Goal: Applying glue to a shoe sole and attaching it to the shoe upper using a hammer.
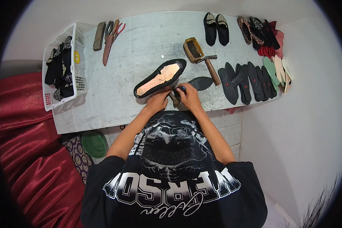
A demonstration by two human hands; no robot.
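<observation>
A black shoe [160, 78] lies with its underside up near the front of the table, a pale insole board showing in its middle. My left hand [157, 102] is at the near side of this shoe, fingers bent; what they grip is hidden. My right hand [190, 99] is closed around a small tool with a dark blue end [182, 88]. Between my hands is a brownish piece [174, 99], partly covered. A dark shoe sole [201, 83] lies just right of the shoe. Beyond it are a hammer [212, 70] with a wooden handle and a yellowish rectangular container [193, 49].
Several black soles [228, 83] lie at the right, beside green and cream pieces [270, 70]. A finished-looking pair of shoes [216, 29] stands at the back. Far left are red-handled pliers [120, 29], a sheathed-looking blade [108, 49] and a white basket [78, 70] of shoes.
</observation>
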